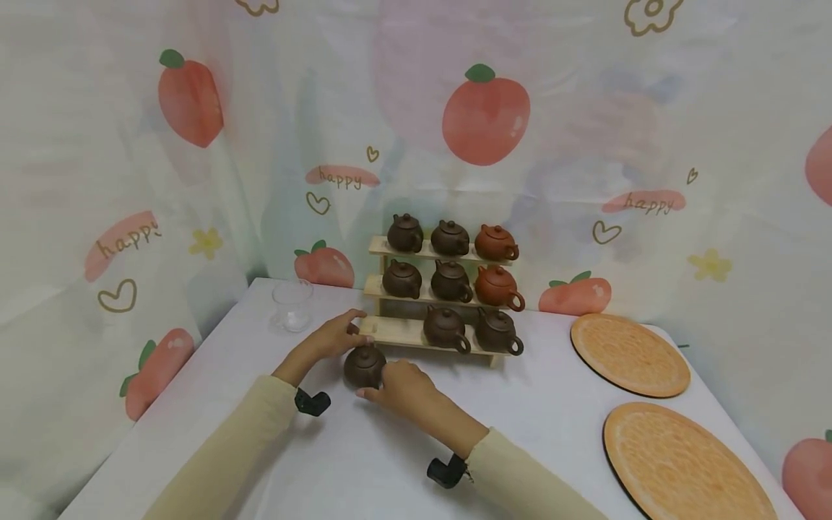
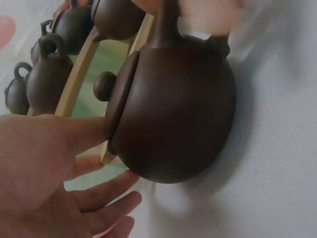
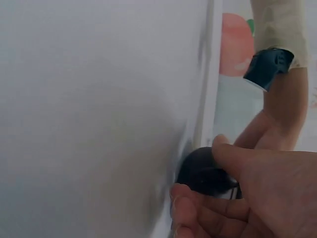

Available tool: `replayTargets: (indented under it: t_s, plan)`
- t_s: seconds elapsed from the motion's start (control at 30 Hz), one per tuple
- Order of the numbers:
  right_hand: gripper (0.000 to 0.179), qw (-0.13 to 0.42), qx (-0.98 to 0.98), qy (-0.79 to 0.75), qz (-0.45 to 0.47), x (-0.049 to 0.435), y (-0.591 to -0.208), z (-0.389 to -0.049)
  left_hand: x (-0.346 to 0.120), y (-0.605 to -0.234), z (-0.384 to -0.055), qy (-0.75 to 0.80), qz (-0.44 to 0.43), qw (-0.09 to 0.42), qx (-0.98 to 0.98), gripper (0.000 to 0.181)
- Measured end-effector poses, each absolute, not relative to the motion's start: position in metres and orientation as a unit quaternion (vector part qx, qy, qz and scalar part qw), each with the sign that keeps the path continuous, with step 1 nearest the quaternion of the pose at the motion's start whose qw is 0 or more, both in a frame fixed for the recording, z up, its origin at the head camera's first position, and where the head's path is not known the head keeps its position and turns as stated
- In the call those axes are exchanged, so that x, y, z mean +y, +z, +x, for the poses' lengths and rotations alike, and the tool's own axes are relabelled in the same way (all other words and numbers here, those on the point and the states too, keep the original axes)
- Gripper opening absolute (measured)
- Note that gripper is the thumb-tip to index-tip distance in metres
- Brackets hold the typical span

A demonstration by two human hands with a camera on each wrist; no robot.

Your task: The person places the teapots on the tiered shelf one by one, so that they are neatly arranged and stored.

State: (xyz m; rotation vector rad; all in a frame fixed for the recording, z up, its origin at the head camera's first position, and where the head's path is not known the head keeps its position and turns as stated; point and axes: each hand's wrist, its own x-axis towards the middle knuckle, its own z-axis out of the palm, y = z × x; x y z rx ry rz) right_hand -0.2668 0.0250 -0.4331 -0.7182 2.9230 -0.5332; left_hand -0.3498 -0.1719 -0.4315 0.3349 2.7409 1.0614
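Observation:
A dark brown clay teapot (image 1: 364,367) is low over the white table, just in front of the shelf's lowest step. My right hand (image 1: 406,390) grips it at the handle side, thumb and fingers curled there in the right wrist view. My left hand (image 1: 330,338) is at the spout side. In the left wrist view its thumb (image 2: 89,133) touches the teapot near the lid's edge, while the other fingers (image 2: 106,193) reach out loosely beside the round body. The spout is mostly hidden behind that hand.
A three-step wooden shelf (image 1: 396,331) carries several dark teapots and two reddish ones (image 1: 497,243); its lowest step has a bare left end. A clear glass vessel (image 1: 292,307) stands at the left. Two round orange-patterned mats (image 1: 630,354) lie at the right.

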Motion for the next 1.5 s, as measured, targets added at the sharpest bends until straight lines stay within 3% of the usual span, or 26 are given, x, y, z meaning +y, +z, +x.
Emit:
replayTargets:
  t_s: [0.2,0.33,0.47,0.73,1.0,1.5]
  plan:
    - [0.035,0.052,0.953,-0.177,-0.239,0.026,-0.435,-0.266,-0.173,-0.431,-0.351,0.357,0.122,0.085,0.922,0.063]
    - [0.028,0.09,0.95,-0.187,-0.231,0.038,-0.43,-0.264,-0.172,-0.432,-0.351,0.357,0.122,0.09,0.922,0.063]
    - [0.028,0.118,0.95,-0.174,-0.231,0.051,-0.422,-0.263,-0.173,-0.433,-0.351,0.355,0.121,0.088,0.923,0.063]
    - [0.035,0.117,0.95,-0.159,-0.241,0.05,-0.421,-0.263,-0.172,-0.433,-0.351,0.353,0.114,0.084,0.925,0.062]
    - [0.027,0.077,0.952,-0.136,-0.264,0.052,-0.429,-0.261,-0.171,-0.433,-0.351,0.354,0.109,0.086,0.925,0.062]
    - [0.022,0.004,0.934,-0.188,-0.303,0.1,-0.438,-0.258,-0.171,-0.434,-0.351,0.355,0.107,0.089,0.924,0.063]
